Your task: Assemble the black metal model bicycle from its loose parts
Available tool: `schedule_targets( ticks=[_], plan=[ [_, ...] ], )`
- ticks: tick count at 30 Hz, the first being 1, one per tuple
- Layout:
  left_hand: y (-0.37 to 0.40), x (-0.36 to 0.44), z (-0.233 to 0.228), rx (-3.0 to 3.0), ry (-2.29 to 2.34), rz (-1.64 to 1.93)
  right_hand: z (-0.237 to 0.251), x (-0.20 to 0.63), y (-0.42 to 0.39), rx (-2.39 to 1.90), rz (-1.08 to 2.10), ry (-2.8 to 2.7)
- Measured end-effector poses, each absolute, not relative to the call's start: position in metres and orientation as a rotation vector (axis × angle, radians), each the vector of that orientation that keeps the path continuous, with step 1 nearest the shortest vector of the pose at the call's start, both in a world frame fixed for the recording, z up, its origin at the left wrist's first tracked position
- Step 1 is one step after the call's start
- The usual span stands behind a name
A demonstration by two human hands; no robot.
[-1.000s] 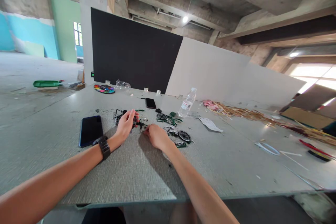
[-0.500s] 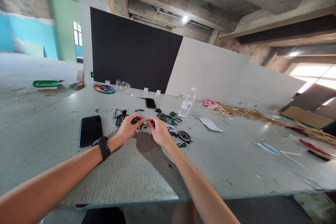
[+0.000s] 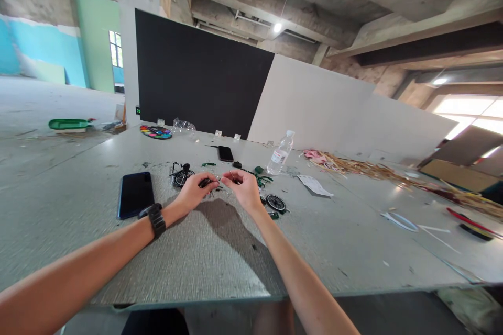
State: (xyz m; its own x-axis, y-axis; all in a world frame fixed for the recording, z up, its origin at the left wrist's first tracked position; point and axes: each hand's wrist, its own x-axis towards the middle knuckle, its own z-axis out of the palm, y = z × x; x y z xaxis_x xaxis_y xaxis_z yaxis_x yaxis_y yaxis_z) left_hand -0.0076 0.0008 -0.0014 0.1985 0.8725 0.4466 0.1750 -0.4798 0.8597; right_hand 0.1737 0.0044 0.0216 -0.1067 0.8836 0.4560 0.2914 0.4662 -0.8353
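Observation:
My left hand (image 3: 195,190), with a black watch (image 3: 154,218) at its wrist, is closed round a small dark model part (image 3: 205,182), mostly covered by the fingers. Just to the right, my right hand (image 3: 244,189) is pinched; whatever is between its fingertips is too small to make out. A narrow gap separates the two hands. Left of them is a black model bicycle piece (image 3: 181,175) with a spoked wheel. Beyond my right hand lie green frame parts (image 3: 264,180), partly hidden, and a loose black wheel (image 3: 275,202).
A large phone (image 3: 135,194) lies at left and a smaller phone (image 3: 225,154) behind the hands. A water bottle (image 3: 280,154) stands near a paper sheet (image 3: 315,186). Farther off are a paint palette (image 3: 156,132), wood strips (image 3: 359,166) and a blue ring-shaped item (image 3: 400,221).
My right hand has shifted a little to the right, widening the gap between the fingertips. The dark part in my left hand has turned slightly. Things on the table stay put.

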Motion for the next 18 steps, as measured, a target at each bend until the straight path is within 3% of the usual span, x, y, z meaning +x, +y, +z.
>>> schedule_targets(
  ticks=[18],
  plan=[
    [-0.004, -0.006, 0.001, 1.942, 0.959, 1.233, 0.032, 0.182, -0.002, -1.001, 0.69, -1.782]
  ],
)
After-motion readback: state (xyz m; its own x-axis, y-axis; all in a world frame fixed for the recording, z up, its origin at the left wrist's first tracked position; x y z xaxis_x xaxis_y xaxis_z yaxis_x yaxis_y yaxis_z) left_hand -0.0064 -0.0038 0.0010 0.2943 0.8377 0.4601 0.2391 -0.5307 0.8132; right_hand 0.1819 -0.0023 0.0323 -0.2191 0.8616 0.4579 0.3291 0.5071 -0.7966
